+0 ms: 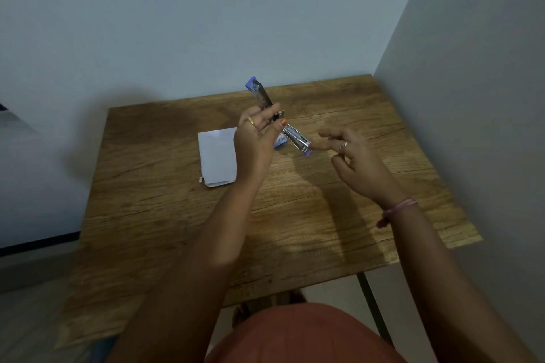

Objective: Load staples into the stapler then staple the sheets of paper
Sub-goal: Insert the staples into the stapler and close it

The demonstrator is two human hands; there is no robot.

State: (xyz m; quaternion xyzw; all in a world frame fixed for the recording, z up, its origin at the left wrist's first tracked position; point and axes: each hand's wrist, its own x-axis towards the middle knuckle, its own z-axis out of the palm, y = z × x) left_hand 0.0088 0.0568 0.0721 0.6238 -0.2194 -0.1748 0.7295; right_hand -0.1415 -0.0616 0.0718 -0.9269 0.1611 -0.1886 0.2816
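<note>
My left hand [257, 141] holds a blue and silver stapler [296, 138] above the wooden table [177, 215]. The stapler is swung wide open: its blue-tipped top arm points up and away, and its metal magazine slants down to the right. My right hand [354, 160] hovers just right of the magazine's tip with fingers apart, the index finger close to or touching the tip. A small stack of white paper sheets [217, 156] lies flat on the table left of my left hand. A small blue box [280, 142], partly hidden behind my left hand, lies under the stapler.
The table stands in a corner, with a wall behind it and another wall along its right side. Its dark metal leg [372, 300] shows at the near right. The floor lies to the left of the table.
</note>
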